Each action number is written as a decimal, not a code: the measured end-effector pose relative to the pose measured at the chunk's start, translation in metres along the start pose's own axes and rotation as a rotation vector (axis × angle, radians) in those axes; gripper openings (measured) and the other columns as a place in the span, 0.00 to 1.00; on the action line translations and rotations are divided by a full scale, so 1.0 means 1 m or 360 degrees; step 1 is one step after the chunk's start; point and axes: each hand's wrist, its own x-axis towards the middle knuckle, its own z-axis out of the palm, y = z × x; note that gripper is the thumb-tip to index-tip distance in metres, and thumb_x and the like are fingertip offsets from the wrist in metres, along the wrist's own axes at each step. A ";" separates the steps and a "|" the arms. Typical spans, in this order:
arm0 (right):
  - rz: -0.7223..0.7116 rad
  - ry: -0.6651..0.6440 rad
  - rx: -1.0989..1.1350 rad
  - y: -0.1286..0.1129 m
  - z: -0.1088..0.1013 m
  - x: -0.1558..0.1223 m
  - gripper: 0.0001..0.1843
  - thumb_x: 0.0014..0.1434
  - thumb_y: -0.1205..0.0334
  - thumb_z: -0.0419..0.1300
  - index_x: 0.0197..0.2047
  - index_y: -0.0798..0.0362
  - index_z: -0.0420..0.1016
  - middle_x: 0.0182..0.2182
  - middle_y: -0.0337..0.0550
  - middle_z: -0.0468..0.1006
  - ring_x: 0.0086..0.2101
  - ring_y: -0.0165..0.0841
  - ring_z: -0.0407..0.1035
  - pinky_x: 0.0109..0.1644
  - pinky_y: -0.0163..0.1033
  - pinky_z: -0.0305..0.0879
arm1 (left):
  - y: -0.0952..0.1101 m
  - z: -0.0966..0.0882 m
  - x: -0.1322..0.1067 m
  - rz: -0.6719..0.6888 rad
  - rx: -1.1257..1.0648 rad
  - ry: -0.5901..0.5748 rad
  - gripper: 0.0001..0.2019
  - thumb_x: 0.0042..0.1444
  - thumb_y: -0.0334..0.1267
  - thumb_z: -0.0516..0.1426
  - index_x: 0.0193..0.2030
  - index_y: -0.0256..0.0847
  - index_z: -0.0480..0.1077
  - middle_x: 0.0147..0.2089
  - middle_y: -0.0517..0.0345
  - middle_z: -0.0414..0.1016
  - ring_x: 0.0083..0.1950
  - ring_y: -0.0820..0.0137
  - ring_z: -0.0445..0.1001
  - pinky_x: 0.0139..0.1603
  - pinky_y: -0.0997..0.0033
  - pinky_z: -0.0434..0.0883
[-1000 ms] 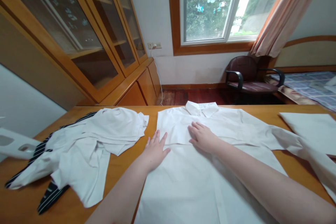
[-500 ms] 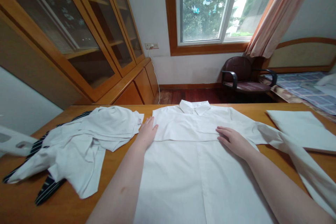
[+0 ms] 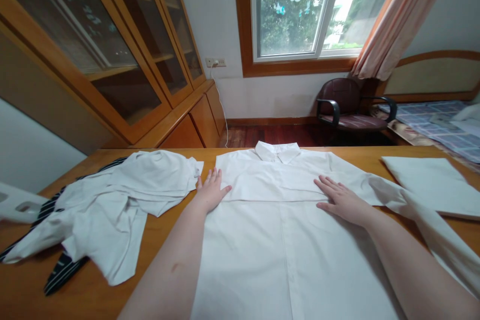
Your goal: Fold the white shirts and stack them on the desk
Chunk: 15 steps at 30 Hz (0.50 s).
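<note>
A white collared shirt (image 3: 251, 245) lies front up on the wooden table (image 3: 168, 260), its collar at the far edge. Across its chest runs one sleeve folded over as a flat band (image 3: 262, 185); the other sleeve (image 3: 416, 205) stretches out to the right. My left hand (image 3: 213, 191) rests flat with spread fingers at the shirt's left edge, by the end of the band. Palm down on the right part of the chest, my right hand (image 3: 343, 201) has its fingers apart. Neither hand grips the cloth.
Left of the shirt is a loose heap of white clothing (image 3: 112, 205) over a black striped garment (image 3: 65, 270). A folded white cloth (image 3: 435, 185) lies at the right. Beyond the table stand a glass-door cabinet (image 3: 165, 110) and an office chair (image 3: 348, 105).
Both hands have spread their fingers wider. My left hand has shifted slightly left and my right hand slightly right across the cloth. The shirt keeps its shape.
</note>
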 end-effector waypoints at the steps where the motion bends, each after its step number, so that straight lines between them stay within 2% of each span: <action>1: -0.0037 0.0039 0.0014 0.002 -0.002 0.000 0.38 0.57 0.44 0.53 0.67 0.51 0.54 0.66 0.49 0.51 0.64 0.44 0.46 0.64 0.53 0.48 | 0.000 0.000 0.000 -0.0010 -0.0005 -0.0001 0.37 0.60 0.55 0.40 0.70 0.33 0.40 0.72 0.47 0.33 0.72 0.57 0.32 0.65 0.40 0.33; 3: -0.0130 0.0130 0.0034 0.002 -0.006 -0.001 0.29 0.58 0.51 0.53 0.61 0.50 0.65 0.62 0.49 0.61 0.60 0.43 0.56 0.61 0.49 0.55 | 0.001 0.001 0.000 -0.0022 -0.0014 0.0001 0.36 0.61 0.54 0.39 0.70 0.33 0.40 0.72 0.46 0.34 0.72 0.57 0.33 0.65 0.40 0.33; 5: -0.0206 0.0211 0.0038 -0.001 -0.012 -0.002 0.20 0.58 0.61 0.51 0.51 0.49 0.75 0.53 0.46 0.73 0.52 0.40 0.68 0.56 0.44 0.62 | 0.001 0.002 0.000 -0.0024 -0.0020 -0.0001 0.36 0.61 0.54 0.38 0.70 0.32 0.40 0.72 0.46 0.34 0.72 0.57 0.33 0.65 0.40 0.34; 6: -0.0225 0.0248 0.0036 -0.002 -0.015 -0.002 0.19 0.56 0.65 0.50 0.46 0.48 0.78 0.48 0.44 0.77 0.47 0.38 0.71 0.53 0.43 0.64 | 0.001 0.002 0.001 -0.0021 -0.0023 -0.0002 0.36 0.61 0.54 0.38 0.70 0.32 0.40 0.72 0.46 0.34 0.72 0.57 0.33 0.65 0.39 0.35; 8: -0.0231 0.0328 0.0027 -0.004 -0.018 -0.003 0.19 0.54 0.70 0.49 0.41 0.47 0.79 0.42 0.41 0.80 0.42 0.36 0.73 0.49 0.41 0.66 | 0.000 0.002 0.001 -0.0012 -0.0031 0.0001 0.36 0.61 0.54 0.39 0.70 0.32 0.40 0.72 0.45 0.34 0.72 0.56 0.34 0.65 0.39 0.35; 11: -0.0216 0.0432 0.0010 -0.003 -0.020 -0.004 0.19 0.54 0.70 0.49 0.39 0.47 0.79 0.39 0.40 0.80 0.40 0.35 0.73 0.47 0.40 0.67 | 0.000 0.002 0.001 -0.0013 -0.0033 0.0010 0.36 0.61 0.54 0.39 0.70 0.33 0.40 0.72 0.45 0.34 0.72 0.56 0.34 0.65 0.39 0.36; 15: -0.0137 0.0414 0.0007 0.001 -0.018 -0.004 0.17 0.52 0.69 0.51 0.35 0.46 0.80 0.37 0.40 0.81 0.38 0.35 0.74 0.45 0.39 0.68 | 0.000 0.000 0.001 -0.0028 -0.0020 -0.0015 0.37 0.60 0.55 0.40 0.70 0.33 0.40 0.72 0.46 0.34 0.72 0.57 0.34 0.65 0.40 0.35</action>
